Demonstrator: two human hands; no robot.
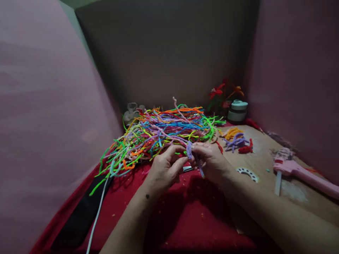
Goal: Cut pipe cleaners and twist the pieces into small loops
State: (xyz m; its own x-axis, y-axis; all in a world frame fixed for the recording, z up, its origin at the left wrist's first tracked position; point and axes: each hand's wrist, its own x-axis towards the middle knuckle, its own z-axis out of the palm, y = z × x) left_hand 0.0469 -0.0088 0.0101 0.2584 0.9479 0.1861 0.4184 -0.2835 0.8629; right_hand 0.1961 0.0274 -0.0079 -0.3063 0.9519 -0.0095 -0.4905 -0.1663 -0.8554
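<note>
My left hand (165,168) and my right hand (210,158) meet at the centre, just in front of a big heap of many-coloured pipe cleaners (161,133). Both pinch a purple pipe cleaner (189,149). Its upper part is bent into a small loop between the fingertips, and its free end hangs down toward the red cloth (185,215). A small metal object (187,169) lies on the cloth just under the hands, partly hidden.
A pink glue gun (299,173) lies on a wooden board (265,158) at right. On the board are orange, purple and red pipe cleaner pieces (237,140) and a white curved strip (247,173). Red flowers (221,92) and a tape roll (237,111) stand behind. A white cable (97,211) runs left.
</note>
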